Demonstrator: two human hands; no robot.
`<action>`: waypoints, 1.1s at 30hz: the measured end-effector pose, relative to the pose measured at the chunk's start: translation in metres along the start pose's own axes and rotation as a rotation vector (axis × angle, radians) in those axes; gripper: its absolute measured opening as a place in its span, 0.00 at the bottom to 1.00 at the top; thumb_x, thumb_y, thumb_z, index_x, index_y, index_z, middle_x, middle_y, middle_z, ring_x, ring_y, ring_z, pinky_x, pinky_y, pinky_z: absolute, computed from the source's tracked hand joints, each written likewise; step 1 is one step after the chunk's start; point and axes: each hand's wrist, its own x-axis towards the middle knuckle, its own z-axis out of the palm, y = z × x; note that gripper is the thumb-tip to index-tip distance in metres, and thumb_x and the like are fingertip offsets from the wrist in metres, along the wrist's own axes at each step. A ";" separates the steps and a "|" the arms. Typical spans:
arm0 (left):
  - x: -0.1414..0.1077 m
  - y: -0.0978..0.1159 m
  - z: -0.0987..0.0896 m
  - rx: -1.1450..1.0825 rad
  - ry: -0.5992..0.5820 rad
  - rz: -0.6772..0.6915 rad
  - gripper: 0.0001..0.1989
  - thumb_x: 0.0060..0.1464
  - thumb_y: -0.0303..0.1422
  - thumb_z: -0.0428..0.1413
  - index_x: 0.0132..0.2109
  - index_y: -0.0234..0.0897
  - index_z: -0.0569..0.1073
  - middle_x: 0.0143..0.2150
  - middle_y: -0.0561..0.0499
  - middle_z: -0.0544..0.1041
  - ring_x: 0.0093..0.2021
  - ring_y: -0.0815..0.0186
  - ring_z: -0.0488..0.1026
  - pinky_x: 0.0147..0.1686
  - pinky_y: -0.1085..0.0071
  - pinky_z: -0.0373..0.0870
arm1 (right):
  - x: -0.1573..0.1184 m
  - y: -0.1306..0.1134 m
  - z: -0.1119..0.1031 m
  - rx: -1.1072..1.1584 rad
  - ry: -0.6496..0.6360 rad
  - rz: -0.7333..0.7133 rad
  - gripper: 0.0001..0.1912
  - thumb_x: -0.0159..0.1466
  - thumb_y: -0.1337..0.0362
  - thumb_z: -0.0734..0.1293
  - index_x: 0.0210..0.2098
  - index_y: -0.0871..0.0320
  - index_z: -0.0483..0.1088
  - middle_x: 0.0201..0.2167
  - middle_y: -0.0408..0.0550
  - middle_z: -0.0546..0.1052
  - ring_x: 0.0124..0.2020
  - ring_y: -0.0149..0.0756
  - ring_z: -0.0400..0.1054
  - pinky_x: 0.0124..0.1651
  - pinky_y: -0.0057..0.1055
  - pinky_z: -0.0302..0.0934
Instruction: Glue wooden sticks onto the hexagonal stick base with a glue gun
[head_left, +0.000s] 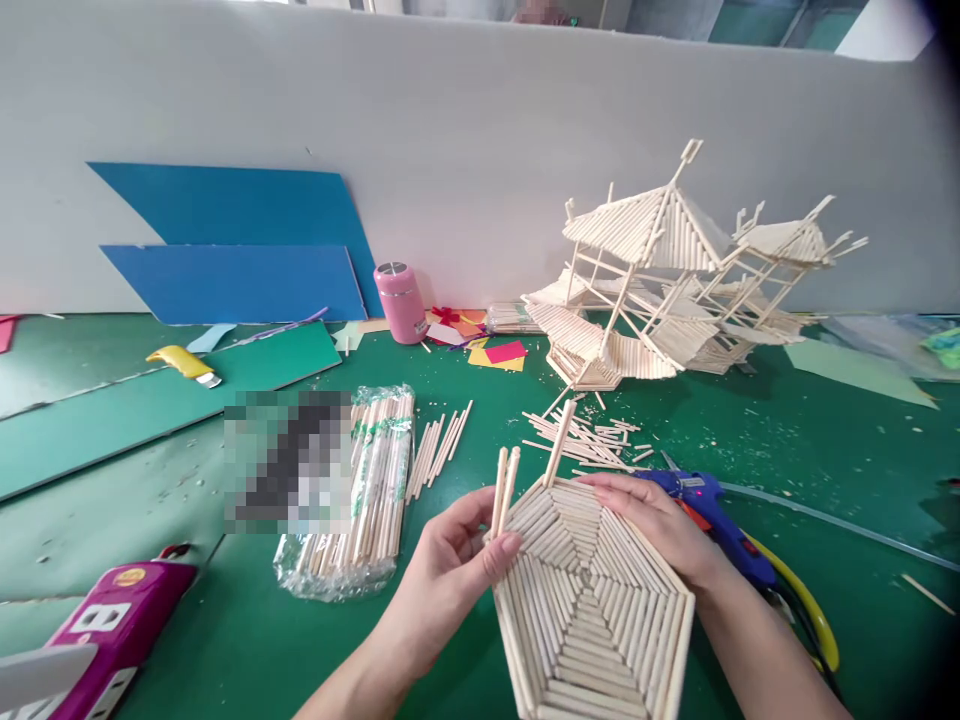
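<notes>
A polygonal panel of wooden sticks, laid in rings around its centre, is held up in front of me. My left hand grips its left edge, thumb on top, beside a pair of upright sticks. Another upright stick post rises from the far edge. My right hand holds the upper right edge, with its fingers over the rim. Just beyond the panel lie loose cut sticks. A blue glue gun rests by my right forearm.
A stick-built pavilion model stands at the back right. Bagged sticks, a pink container, a yellow cutter and blue boards are further left. A magenta power strip sits at the lower left of the green table.
</notes>
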 end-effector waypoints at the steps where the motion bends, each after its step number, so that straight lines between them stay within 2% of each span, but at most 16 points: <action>1: -0.001 0.001 0.001 -0.062 -0.016 -0.030 0.17 0.45 0.33 0.61 0.45 0.38 0.71 0.35 0.50 0.76 0.36 0.66 0.72 0.37 0.73 0.68 | 0.002 -0.001 -0.002 0.017 -0.015 0.006 0.15 0.57 0.57 0.65 0.39 0.57 0.74 0.40 0.50 0.77 0.44 0.42 0.69 0.49 0.39 0.59; 5: -0.007 -0.002 0.003 -0.300 -0.074 -0.158 0.21 0.44 0.31 0.61 0.48 0.39 0.70 0.40 0.47 0.76 0.38 0.64 0.73 0.38 0.70 0.69 | 0.011 -0.009 -0.010 0.039 -0.051 0.011 0.15 0.55 0.56 0.65 0.39 0.57 0.74 0.39 0.49 0.78 0.43 0.41 0.70 0.48 0.39 0.60; 8: -0.012 -0.007 0.006 -0.397 -0.181 -0.240 0.12 0.49 0.32 0.58 0.42 0.34 0.73 0.37 0.45 0.77 0.35 0.65 0.75 0.36 0.70 0.70 | 0.015 -0.017 -0.011 0.000 -0.044 -0.017 0.14 0.54 0.57 0.66 0.37 0.57 0.75 0.37 0.48 0.78 0.42 0.41 0.70 0.47 0.37 0.60; 10: -0.013 -0.009 0.008 -0.432 -0.224 -0.248 0.08 0.52 0.31 0.55 0.38 0.32 0.75 0.34 0.44 0.77 0.33 0.66 0.75 0.36 0.71 0.70 | 0.016 -0.024 -0.009 -0.011 -0.016 -0.024 0.14 0.54 0.56 0.66 0.36 0.57 0.76 0.37 0.48 0.78 0.42 0.40 0.71 0.46 0.35 0.61; 14: -0.012 -0.006 0.013 -0.471 -0.149 -0.154 0.06 0.52 0.30 0.55 0.36 0.32 0.75 0.32 0.46 0.77 0.33 0.68 0.74 0.36 0.73 0.70 | 0.018 -0.031 -0.007 0.171 0.128 0.022 0.20 0.57 0.50 0.62 0.43 0.55 0.72 0.37 0.49 0.78 0.37 0.40 0.72 0.38 0.34 0.65; 18: -0.007 0.002 0.018 -0.456 -0.020 -0.059 0.05 0.52 0.30 0.56 0.35 0.33 0.74 0.31 0.48 0.77 0.30 0.69 0.73 0.32 0.74 0.71 | 0.021 -0.027 -0.012 0.330 0.330 -0.117 0.20 0.58 0.51 0.63 0.45 0.54 0.69 0.42 0.50 0.76 0.43 0.40 0.70 0.41 0.35 0.64; 22: 0.003 0.006 0.023 -0.421 0.112 0.046 0.05 0.50 0.32 0.57 0.34 0.33 0.72 0.32 0.49 0.76 0.29 0.69 0.72 0.30 0.73 0.71 | 0.016 -0.020 -0.012 0.106 0.555 -0.284 0.20 0.58 0.53 0.64 0.48 0.53 0.67 0.48 0.50 0.72 0.50 0.41 0.65 0.51 0.38 0.59; 24: 0.011 0.006 0.026 -0.380 0.197 0.109 0.06 0.49 0.32 0.58 0.33 0.33 0.71 0.31 0.50 0.75 0.29 0.69 0.72 0.30 0.73 0.70 | 0.010 -0.020 -0.006 -0.033 0.602 -0.384 0.20 0.59 0.55 0.64 0.49 0.53 0.66 0.50 0.50 0.70 0.52 0.41 0.63 0.54 0.39 0.56; 26: 0.021 0.004 0.031 -0.335 0.256 0.167 0.08 0.48 0.31 0.59 0.35 0.33 0.70 0.32 0.49 0.75 0.30 0.69 0.72 0.30 0.73 0.70 | 0.004 -0.023 0.002 -0.159 0.589 -0.465 0.20 0.60 0.57 0.63 0.51 0.53 0.64 0.50 0.50 0.69 0.52 0.41 0.62 0.53 0.40 0.56; 30: 0.038 0.000 0.040 -0.317 0.292 0.292 0.12 0.48 0.30 0.58 0.41 0.34 0.68 0.39 0.47 0.75 0.35 0.66 0.72 0.34 0.70 0.71 | -0.002 -0.033 0.023 -0.434 0.497 -0.629 0.18 0.61 0.62 0.62 0.50 0.53 0.64 0.50 0.51 0.68 0.52 0.42 0.61 0.52 0.42 0.57; 33: 0.047 -0.001 0.048 -0.327 0.311 0.373 0.12 0.48 0.29 0.58 0.41 0.33 0.66 0.38 0.46 0.75 0.36 0.65 0.73 0.37 0.67 0.71 | 0.003 -0.038 0.037 -0.521 0.398 -0.726 0.17 0.61 0.64 0.62 0.50 0.53 0.64 0.51 0.51 0.64 0.54 0.42 0.58 0.54 0.42 0.56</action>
